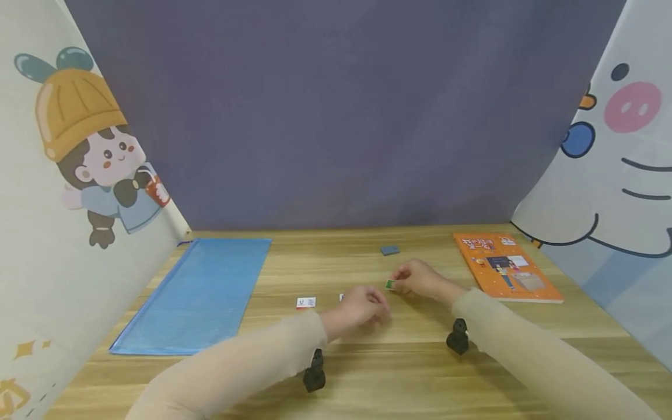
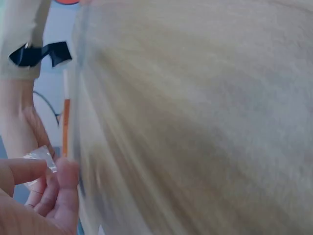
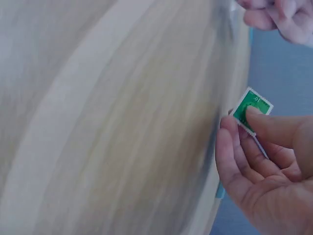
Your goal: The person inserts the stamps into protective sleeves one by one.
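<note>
A small green paper stamp with perforated edges [image 3: 252, 110] is pinched, tilted, in the right hand [image 3: 266, 169] above the table [image 1: 399, 361].

Orange book [image 1: 506, 266]: cover print too small to read. Green stamp [image 3: 252, 108]: numerals, perhaps "01", blurred.

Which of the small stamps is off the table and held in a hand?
The green stamp, pinched by the right hand; the red-and-white stamp lies flat on the table.

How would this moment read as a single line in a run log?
right hand: pinches green stamp | left hand: pinches clear sleeve | table: orange book, blue pouch, small card
</note>
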### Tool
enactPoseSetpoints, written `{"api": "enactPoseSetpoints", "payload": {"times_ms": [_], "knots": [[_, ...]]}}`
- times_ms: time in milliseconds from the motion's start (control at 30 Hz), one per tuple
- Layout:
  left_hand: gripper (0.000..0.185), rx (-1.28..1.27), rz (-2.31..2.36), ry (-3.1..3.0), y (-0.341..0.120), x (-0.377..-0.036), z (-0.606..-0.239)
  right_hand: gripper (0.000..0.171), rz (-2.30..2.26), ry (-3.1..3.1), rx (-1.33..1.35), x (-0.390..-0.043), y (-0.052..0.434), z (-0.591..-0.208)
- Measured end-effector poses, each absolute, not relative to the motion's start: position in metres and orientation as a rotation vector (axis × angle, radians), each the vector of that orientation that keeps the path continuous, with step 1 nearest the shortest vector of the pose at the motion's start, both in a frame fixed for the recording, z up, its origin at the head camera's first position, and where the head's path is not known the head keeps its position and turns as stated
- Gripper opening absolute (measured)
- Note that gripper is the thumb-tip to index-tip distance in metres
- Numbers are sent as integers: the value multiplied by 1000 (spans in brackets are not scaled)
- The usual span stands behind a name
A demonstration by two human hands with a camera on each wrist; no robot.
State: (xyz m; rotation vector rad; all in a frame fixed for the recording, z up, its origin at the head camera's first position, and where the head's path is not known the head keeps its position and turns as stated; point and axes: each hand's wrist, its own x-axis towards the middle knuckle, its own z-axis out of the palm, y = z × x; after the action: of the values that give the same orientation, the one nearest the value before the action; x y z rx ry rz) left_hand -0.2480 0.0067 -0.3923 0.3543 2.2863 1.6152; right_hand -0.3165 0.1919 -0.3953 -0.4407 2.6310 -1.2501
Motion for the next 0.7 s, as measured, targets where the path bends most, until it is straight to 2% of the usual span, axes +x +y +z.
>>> {"api": "enactPoseSetpoints", "payload": {"times_ms": [167,400,700], "knots": [[6,366,1781,2198,-1,-255,-384,17,-1352,2628,-390,-308,190,-382],[18,346,1916,2171,-10,-262,-368,24,-1566,2591,-393,-295,187,-358],[17,271,2013,2196,-18,-263,-342,28,-1763,2445,-402,-281,183,-331]]}}
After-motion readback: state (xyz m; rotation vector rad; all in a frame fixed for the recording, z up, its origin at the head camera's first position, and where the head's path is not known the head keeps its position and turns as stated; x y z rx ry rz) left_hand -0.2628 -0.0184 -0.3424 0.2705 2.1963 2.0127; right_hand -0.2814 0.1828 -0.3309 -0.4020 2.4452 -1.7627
